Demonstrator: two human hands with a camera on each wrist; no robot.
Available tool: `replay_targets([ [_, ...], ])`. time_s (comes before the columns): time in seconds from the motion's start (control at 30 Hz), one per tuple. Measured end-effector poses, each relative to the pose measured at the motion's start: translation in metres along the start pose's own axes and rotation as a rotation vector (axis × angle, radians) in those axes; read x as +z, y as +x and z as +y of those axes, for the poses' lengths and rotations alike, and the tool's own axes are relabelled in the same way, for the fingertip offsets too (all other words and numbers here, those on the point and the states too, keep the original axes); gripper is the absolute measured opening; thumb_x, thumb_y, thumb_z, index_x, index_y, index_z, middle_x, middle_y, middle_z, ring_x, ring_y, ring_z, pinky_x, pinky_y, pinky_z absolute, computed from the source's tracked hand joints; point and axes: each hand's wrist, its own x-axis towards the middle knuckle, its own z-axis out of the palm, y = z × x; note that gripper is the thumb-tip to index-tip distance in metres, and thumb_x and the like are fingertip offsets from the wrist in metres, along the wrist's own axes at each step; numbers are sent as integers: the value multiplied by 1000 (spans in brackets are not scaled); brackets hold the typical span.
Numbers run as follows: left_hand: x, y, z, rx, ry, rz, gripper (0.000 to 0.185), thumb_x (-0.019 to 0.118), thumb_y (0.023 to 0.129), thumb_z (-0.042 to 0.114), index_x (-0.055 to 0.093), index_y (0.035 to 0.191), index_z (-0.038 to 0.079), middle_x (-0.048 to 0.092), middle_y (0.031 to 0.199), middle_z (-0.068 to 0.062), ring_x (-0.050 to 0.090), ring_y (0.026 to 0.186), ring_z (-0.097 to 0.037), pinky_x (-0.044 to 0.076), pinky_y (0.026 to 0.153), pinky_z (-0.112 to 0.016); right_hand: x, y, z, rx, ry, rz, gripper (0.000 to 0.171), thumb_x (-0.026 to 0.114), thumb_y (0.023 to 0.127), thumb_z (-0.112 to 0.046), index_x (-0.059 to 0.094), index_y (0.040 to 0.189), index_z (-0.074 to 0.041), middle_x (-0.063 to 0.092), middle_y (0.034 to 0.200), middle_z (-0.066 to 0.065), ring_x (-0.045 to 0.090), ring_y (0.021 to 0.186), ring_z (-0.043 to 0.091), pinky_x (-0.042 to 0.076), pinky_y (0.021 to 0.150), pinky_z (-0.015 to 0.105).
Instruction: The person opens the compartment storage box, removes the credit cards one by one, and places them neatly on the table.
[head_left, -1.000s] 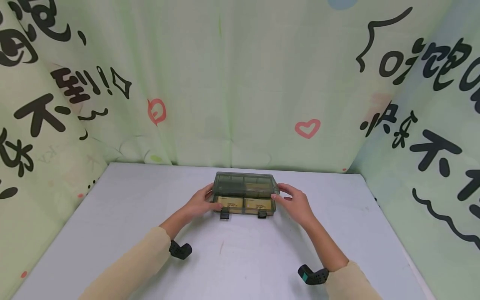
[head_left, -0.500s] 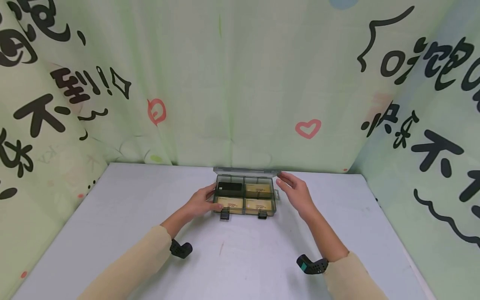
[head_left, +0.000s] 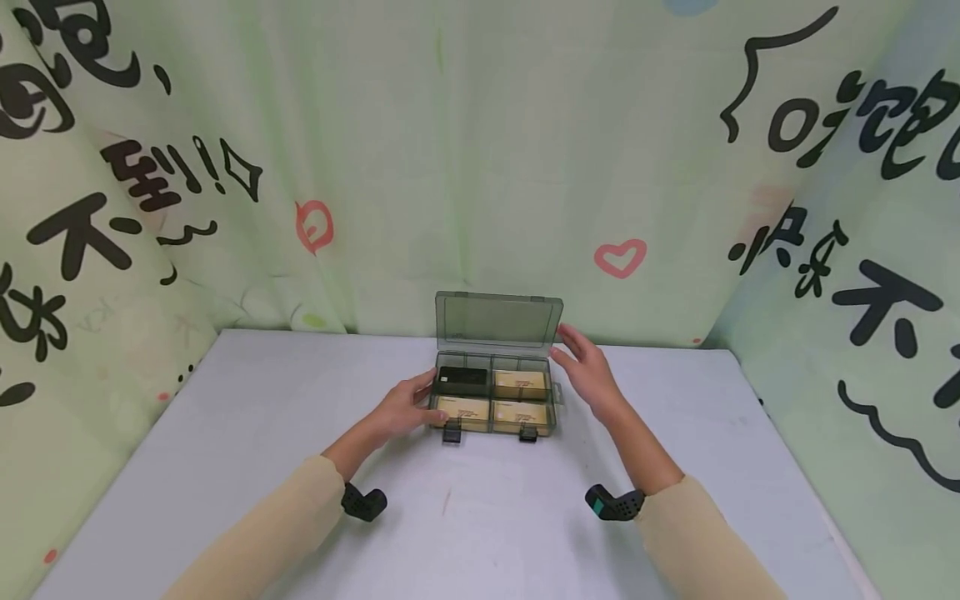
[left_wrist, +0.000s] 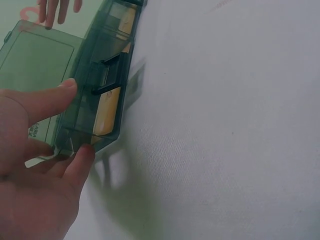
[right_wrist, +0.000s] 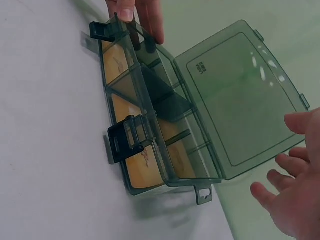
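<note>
A translucent grey-green plastic storage box (head_left: 491, 393) stands on the table with its lid (head_left: 498, 321) raised upright at the back. Tan cards or packets (head_left: 521, 414) fill several compartments, and a black rectangular item (head_left: 462, 377) lies in the back left one. My left hand (head_left: 405, 407) grips the box's left end, thumb over the rim and fingers along the side wall. By the lid's right edge is my right hand (head_left: 588, 373), fingers loosely spread; in the right wrist view its thumb (right_wrist: 300, 122) overlaps that edge. Two black latches (right_wrist: 126, 140) hang unfastened at the front.
The white table (head_left: 300, 392) ends just behind the box, at a pale green printed curtain (head_left: 450, 167). A small loop tab (right_wrist: 204, 194) sticks out from the box's right end. Each wrist wears a black camera (head_left: 615, 503).
The lid has swung up and back from over the rear compartments to upright, uncovering the black item. My right hand has moved up with it; the left hand has stayed on the box.
</note>
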Motion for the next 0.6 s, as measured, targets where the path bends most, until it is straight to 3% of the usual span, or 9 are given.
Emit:
replay_targets([
  [0.33, 3, -2, 1, -21, -36, 10, 85, 71, 87, 11, 20, 155, 16, 21, 162, -8, 28, 146, -28, 35, 114, -45, 9, 14, 16, 66, 17, -12, 63, 48, 102, -28, 19, 156, -14, 20, 162, 8, 18, 150, 29, 22, 121, 51],
  [0.6, 3, -2, 2, -21, -50, 20, 86, 72, 86, 10, 21, 155, 15, 21, 161, -9, 29, 146, -29, 37, 113, -44, 17, 14, 27, 66, -36, -8, 57, 47, 102, -26, 27, 153, -11, 27, 160, 11, 25, 147, 33, 28, 118, 51],
])
